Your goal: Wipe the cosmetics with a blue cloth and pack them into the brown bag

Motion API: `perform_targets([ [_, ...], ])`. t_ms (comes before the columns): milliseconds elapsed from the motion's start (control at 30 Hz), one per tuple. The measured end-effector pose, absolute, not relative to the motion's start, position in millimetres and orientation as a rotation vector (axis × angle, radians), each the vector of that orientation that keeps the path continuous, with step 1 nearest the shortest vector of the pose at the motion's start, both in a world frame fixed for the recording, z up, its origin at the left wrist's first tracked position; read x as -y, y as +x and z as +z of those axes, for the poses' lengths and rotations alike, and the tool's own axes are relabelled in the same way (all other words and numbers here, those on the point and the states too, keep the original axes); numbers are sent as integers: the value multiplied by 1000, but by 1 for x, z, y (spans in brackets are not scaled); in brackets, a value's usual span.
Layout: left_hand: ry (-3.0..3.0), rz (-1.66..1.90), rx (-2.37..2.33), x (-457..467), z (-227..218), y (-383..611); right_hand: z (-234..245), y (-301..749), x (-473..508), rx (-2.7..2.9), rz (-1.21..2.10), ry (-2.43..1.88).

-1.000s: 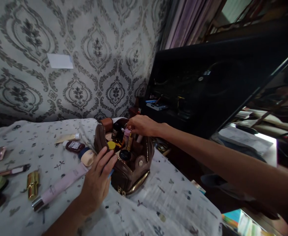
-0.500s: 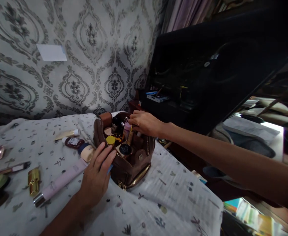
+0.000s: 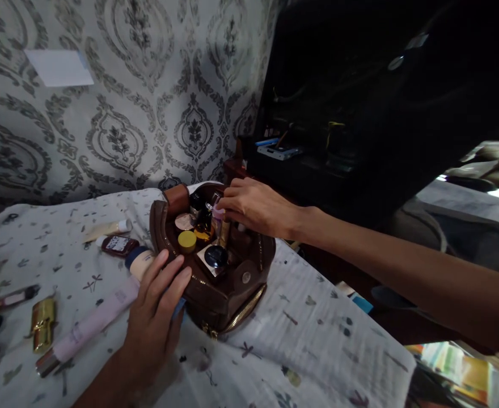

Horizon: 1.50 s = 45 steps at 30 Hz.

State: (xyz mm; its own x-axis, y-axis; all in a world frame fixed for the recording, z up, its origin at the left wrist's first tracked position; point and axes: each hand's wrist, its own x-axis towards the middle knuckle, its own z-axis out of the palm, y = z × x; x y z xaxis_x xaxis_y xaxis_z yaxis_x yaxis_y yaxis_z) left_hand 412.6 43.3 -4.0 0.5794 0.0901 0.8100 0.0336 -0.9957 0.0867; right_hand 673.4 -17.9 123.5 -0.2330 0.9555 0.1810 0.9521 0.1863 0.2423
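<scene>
A brown leather bag (image 3: 209, 294) stands unzipped with cosmetics inside. My right hand (image 3: 258, 205) reaches over its far right rim, fingers curled down beside a pink bottle (image 3: 218, 214) and a gold tube (image 3: 224, 232). What its fingertips grip is hidden. My left hand (image 3: 153, 306) lies with fingers stretched against the bag's near left side; a bit of something blue (image 3: 178, 309) shows beneath it. Inside the bag are a yellow-lidded jar (image 3: 187, 241), a square compact with a round black top (image 3: 215, 256) and a pale round compact (image 3: 184, 221).
Left of the bag, a pink tube (image 3: 92, 320), a gold lipstick case (image 3: 43, 324), a dark red bottle (image 3: 119, 245), a beige tube (image 3: 107, 229) and a brush (image 3: 9, 298) lie on the patterned cloth (image 3: 313, 340). A large black panel (image 3: 360, 113) rises behind.
The camera view has shifted, bringing the bag slightly left and closer. My right hand stays at the pink bottle, and my left hand stays against the bag's side.
</scene>
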Motion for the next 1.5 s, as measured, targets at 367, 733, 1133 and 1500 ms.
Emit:
perform_targets([
  [367,2830,1248,-73,-46,17,412,122,676,18,-2444,470,1919],
  [733,2986,1140,-130,-44,40,410,134,670,29,-2547,481,2032],
  [1133,3063,924,-353,-4,-3,335,113,581,103,-3065,434,2210],
  [1500,3022,383,-333,8,-5,274,8,488,51,-3036,-171,2160],
])
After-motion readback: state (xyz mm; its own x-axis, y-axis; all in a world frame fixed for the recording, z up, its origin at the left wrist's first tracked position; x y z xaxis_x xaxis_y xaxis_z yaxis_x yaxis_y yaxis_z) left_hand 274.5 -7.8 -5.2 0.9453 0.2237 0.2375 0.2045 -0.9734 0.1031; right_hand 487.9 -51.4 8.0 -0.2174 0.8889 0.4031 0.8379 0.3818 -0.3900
